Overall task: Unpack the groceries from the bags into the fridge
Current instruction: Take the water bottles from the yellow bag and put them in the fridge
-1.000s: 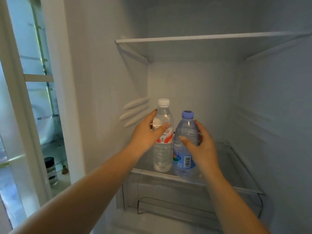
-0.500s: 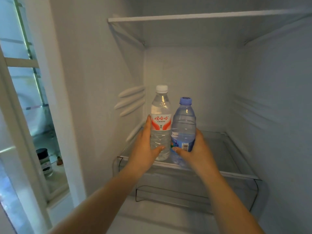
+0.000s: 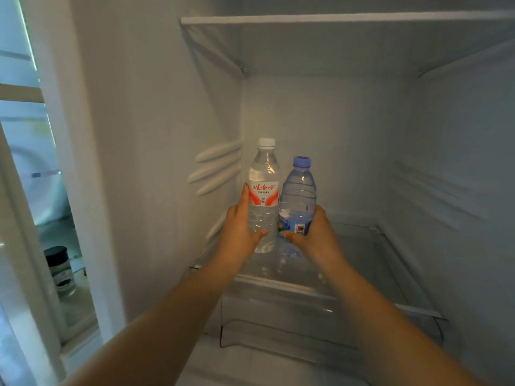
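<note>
Two water bottles stand side by side on the fridge's glass shelf (image 3: 370, 298): the white-capped bottle (image 3: 263, 190) gripped low by the left hand (image 3: 237, 235), the blue-capped bottle (image 3: 297, 196) gripped by the right hand (image 3: 317, 238), with a dark-lidded jar (image 3: 60, 270) in the door

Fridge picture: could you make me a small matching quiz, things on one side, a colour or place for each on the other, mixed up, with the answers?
Things:
1. taller bottle
2. shorter bottle
3. dark-lidded jar
4. left hand

Descriptions:
A. blue cap
B. stands outside the fridge compartment, on the left
C. white cap, red and white label
D. holds the bottle nearer the left fridge wall

Pairs: 1-C, 2-A, 3-B, 4-D
</note>
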`<move>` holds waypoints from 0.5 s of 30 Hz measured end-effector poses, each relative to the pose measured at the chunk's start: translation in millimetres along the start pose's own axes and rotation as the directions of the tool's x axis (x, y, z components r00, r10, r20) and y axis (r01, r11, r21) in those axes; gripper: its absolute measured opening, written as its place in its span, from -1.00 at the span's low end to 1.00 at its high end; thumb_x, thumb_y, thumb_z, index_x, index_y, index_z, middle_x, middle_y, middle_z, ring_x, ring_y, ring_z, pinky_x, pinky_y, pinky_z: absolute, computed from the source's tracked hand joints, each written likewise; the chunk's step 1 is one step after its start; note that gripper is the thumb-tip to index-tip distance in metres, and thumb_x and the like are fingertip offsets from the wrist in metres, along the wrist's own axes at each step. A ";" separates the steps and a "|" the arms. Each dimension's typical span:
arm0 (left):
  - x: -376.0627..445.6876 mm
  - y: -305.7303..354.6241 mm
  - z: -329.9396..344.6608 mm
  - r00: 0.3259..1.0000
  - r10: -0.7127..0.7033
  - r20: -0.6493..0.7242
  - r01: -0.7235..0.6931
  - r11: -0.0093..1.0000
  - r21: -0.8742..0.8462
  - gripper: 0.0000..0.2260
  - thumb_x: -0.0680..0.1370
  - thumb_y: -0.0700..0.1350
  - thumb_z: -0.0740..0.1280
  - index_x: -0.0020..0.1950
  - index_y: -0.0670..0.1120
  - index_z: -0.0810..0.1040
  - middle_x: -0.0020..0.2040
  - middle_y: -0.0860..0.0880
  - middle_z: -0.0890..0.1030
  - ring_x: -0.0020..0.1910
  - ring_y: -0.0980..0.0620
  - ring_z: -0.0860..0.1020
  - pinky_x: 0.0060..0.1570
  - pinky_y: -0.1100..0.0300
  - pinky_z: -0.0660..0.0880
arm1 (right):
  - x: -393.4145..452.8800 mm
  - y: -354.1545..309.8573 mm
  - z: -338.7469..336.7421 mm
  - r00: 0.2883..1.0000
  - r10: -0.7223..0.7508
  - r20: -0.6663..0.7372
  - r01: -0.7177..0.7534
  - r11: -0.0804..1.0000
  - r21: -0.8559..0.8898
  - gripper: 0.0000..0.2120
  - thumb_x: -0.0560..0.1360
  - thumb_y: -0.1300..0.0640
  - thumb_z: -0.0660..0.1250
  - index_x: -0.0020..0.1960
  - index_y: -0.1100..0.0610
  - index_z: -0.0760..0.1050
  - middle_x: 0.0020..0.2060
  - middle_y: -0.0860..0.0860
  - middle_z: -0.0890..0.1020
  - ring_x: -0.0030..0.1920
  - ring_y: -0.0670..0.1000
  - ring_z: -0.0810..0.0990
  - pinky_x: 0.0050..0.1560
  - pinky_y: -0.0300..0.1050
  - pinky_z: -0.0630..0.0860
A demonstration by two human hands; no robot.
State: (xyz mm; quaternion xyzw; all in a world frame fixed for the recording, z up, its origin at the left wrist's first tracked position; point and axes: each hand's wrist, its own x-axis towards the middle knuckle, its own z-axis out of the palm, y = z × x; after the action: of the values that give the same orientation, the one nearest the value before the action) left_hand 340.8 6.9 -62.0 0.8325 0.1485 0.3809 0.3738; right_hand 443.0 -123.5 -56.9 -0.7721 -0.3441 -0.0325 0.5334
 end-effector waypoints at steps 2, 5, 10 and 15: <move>12.0 -5.2 3.5 1.000 -0.019 -0.002 0.019 1.000 -0.007 -0.06 0.36 -0.15 0.52 0.50 0.21 -0.03 0.32 -0.05 0.42 0.27 -0.03 0.46 0.22 -0.08 0.46 | 10.1 1.9 2.6 1.000 -0.008 0.010 0.009 1.000 -0.024 -0.31 0.31 0.07 0.54 0.33 0.06 0.27 0.12 -0.03 0.51 0.03 -0.02 0.53 -0.03 -0.20 0.48; 29.5 -8.5 6.3 0.999 -0.032 -0.009 0.032 0.999 -0.033 -0.16 0.35 -0.02 0.51 0.46 0.23 0.07 0.28 -0.05 0.47 0.22 -0.05 0.50 0.18 -0.11 0.48 | 25.1 4.3 6.6 1.000 0.011 0.018 -0.010 0.999 -0.051 -0.32 0.31 0.07 0.54 0.32 0.07 0.27 0.04 -0.07 0.48 -0.21 -0.17 0.51 -0.36 -0.45 0.36; 50.7 -17.9 12.4 0.999 -0.042 -0.023 0.042 0.999 -0.034 -0.31 0.37 0.07 0.44 0.39 0.24 0.16 0.24 -0.04 0.50 0.19 -0.06 0.52 0.17 -0.11 0.48 | 50.5 14.9 17.3 1.000 -0.006 0.015 0.007 0.998 -0.066 -0.34 0.31 0.08 0.54 0.29 0.09 0.29 0.12 0.01 0.53 -0.12 -0.09 0.50 -0.22 -0.31 0.39; 71.2 -27.5 20.2 0.994 -0.088 -0.057 0.084 0.994 -0.069 -0.38 0.43 0.12 0.38 0.43 0.15 0.19 0.22 -0.04 0.53 0.17 -0.05 0.53 0.17 -0.09 0.49 | 78.3 24.2 29.7 1.000 0.003 0.014 -0.001 0.996 -0.086 -0.36 0.30 0.05 0.55 0.25 0.10 0.31 0.09 0.00 0.54 -0.04 -0.04 0.54 -0.11 -0.18 0.46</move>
State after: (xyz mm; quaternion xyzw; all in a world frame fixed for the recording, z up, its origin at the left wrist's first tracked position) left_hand 404.3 53.1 -53.7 0.8007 0.1828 0.3939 0.4127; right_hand 506.8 -64.2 -56.3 -0.7950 -0.3453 -0.0413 0.4970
